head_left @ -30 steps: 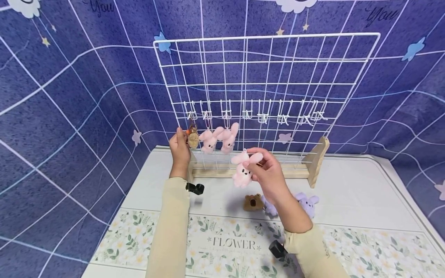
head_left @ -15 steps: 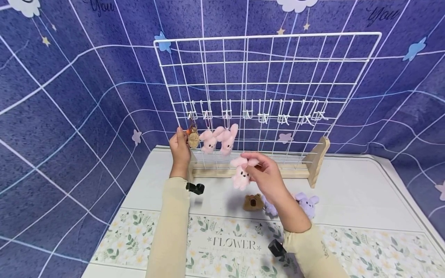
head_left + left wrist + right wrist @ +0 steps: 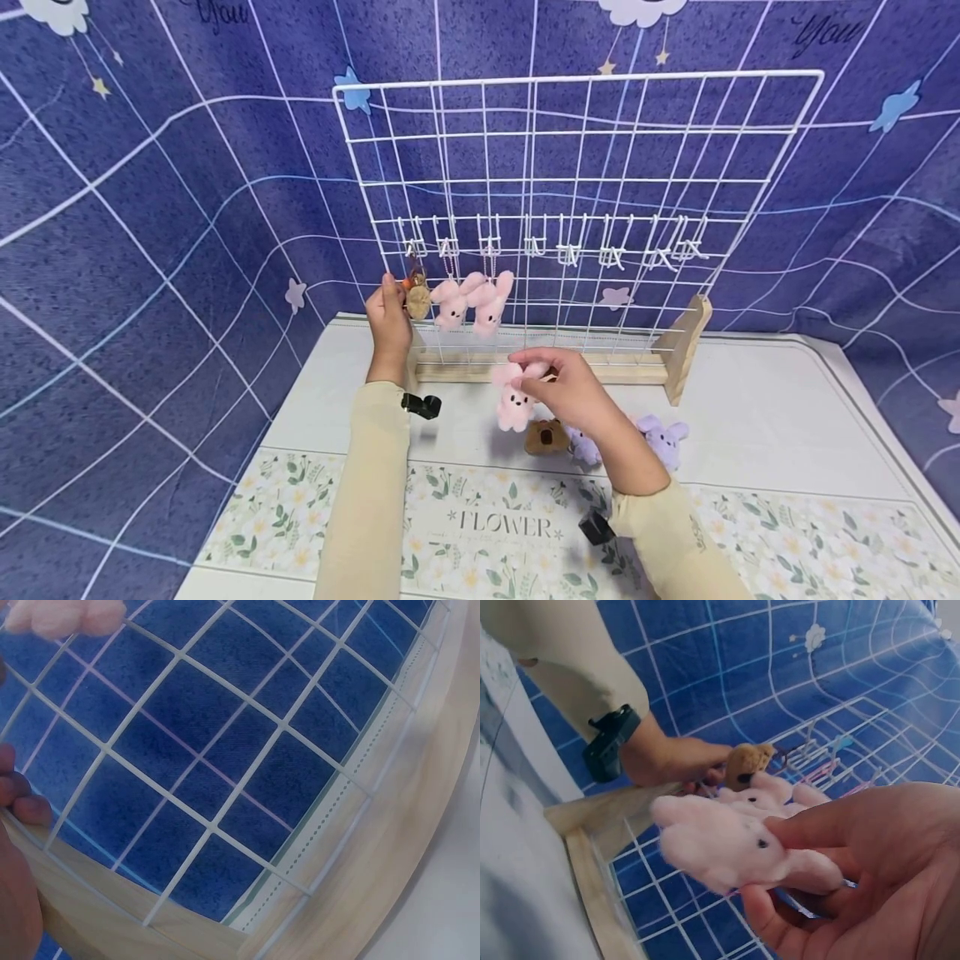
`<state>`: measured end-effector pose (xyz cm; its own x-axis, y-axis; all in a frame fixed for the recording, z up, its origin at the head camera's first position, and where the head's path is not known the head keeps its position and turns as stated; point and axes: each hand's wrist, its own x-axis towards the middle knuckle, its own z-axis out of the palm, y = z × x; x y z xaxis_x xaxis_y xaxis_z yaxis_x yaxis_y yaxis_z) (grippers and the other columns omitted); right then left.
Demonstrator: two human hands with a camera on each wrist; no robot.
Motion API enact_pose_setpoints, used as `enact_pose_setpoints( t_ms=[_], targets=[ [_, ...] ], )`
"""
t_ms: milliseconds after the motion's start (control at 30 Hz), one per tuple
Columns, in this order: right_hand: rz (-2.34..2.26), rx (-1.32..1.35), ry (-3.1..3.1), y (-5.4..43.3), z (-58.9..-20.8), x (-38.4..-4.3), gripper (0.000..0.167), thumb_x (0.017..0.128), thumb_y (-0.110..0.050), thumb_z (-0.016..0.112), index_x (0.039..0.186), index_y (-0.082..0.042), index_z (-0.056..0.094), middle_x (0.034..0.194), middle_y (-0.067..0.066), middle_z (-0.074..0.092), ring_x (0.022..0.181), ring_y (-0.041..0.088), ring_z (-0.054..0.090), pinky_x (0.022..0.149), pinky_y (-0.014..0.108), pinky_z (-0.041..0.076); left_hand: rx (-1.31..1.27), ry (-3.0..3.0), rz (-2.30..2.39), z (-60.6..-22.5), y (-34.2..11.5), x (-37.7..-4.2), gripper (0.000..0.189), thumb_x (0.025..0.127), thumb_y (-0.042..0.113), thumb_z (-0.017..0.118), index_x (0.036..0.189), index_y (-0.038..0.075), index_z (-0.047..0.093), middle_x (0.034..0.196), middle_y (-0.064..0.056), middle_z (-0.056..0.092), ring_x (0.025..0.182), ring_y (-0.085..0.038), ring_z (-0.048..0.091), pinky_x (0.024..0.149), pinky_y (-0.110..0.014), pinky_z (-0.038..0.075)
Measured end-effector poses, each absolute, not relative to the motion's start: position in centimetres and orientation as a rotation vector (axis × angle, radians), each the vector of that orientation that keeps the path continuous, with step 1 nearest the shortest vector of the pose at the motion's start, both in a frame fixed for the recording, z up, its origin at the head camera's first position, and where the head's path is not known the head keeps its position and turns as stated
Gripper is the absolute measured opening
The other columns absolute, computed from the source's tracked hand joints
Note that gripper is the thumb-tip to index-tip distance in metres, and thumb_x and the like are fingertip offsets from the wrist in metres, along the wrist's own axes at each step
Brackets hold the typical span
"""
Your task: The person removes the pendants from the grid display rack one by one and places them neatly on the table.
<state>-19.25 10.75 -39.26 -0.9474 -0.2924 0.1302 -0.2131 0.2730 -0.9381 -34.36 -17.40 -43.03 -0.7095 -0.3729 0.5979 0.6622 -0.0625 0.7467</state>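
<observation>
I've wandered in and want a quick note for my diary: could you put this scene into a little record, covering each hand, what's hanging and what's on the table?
Left hand: grips the left side of the white wire rack
Right hand: pinches a pink bunny plush, clear of the hooks
Hanging: one brown plush charm, two pink bunnies
Table: brown bear plush, purple plush toys
Backdrop: blue-purple cloth with stars and clouds

Starry blue backdrop (image 3: 187, 217), floral tablecloth (image 3: 480, 492)
</observation>
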Motion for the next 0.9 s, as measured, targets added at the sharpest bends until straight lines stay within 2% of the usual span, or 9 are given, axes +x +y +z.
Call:
enact_pose_setpoints(
  t_ms=[167, 300, 433, 567, 667, 900],
  targets=[
    [-1.613, -0.561, 2.51, 10.7, -40.2, -19.7, 0.03, 0.095, -0.003, 0.073, 0.125, -0.001, 0.073, 0.106, 0.016, 0.072, 0.079, 0.016, 0.056, 0.06, 0.023, 0.049, -0.315, -1.499, -1.855, -42.9, -17.4, -34.2, 0.053, 0.113, 0.019, 0.04, 0.06, 0.023, 0.041, 0.059, 0.012, 0.037, 0.05, 0.001, 0.034, 0.046, -0.015, 0.027],
    [-1.534, -0.555, 2.528, 10.4, -41.1, -20.1, 0.027, 0.096, -0.002, 0.071, 0.124, -0.003, 0.074, 0.113, 0.015, 0.071, 0.08, 0.017, 0.053, 0.062, 0.024, 0.048, -0.311, -1.494, -1.858, -42.9, -17.3, -34.3, 0.053, 0.113, 0.019, 0.04, 0.06, 0.021, 0.041, 0.059, 0.01, 0.037, 0.049, 0.001, 0.035, 0.046, -0.015, 0.028],
    [-1.475, -0.534, 2.53, 10.2, -41.9, -20.4, 0.027, 0.097, 0.0, 0.068, 0.124, -0.003, 0.073, 0.105, 0.014, 0.069, 0.077, 0.016, 0.055, 0.065, 0.026, 0.051, -0.311, -1.486, -1.86, -42.9, -17.3, -34.4, 0.052, 0.112, 0.018, 0.04, 0.06, 0.018, 0.041, 0.059, 0.01, 0.038, 0.049, 0.002, 0.035, 0.045, -0.015, 0.028],
    [-1.459, -0.52, 2.492, 10.0, -42.7, -20.7, 0.029, 0.097, 0.006, 0.063, 0.124, -0.001, 0.072, 0.1, 0.014, 0.07, 0.07, 0.02, 0.064, 0.067, 0.039, 0.061, -0.32, -1.492, -1.848, -43.0, -17.4, -34.4, 0.051, 0.112, 0.018, 0.039, 0.061, 0.02, 0.041, 0.059, 0.014, 0.038, 0.049, 0.002, 0.035, 0.045, -0.015, 0.027],
    [-1.464, -0.517, 2.454, 9.9, -43.2, -20.9, 0.03, 0.097, 0.009, 0.06, 0.124, 0.001, 0.071, 0.098, 0.016, 0.07, 0.07, 0.024, 0.068, 0.07, 0.046, 0.064, -0.324, -1.502, -1.833, -43.0, -17.4, -34.4, 0.051, 0.113, 0.019, 0.038, 0.062, 0.023, 0.042, 0.06, 0.015, 0.038, 0.049, 0.002, 0.035, 0.045, -0.015, 0.028],
    [-1.424, -0.52, 2.418, 9.7, -43.9, -21.2, 0.031, 0.098, 0.01, 0.057, 0.125, 0.001, 0.07, 0.102, 0.016, 0.069, 0.073, 0.023, 0.069, 0.071, 0.043, 0.063, -0.312, -1.511, -1.837, -43.0, -17.4, -34.4, 0.051, 0.112, 0.02, 0.039, 0.062, 0.023, 0.043, 0.06, 0.013, 0.039, 0.052, 0.001, 0.037, 0.047, -0.015, 0.029]
  ],
)
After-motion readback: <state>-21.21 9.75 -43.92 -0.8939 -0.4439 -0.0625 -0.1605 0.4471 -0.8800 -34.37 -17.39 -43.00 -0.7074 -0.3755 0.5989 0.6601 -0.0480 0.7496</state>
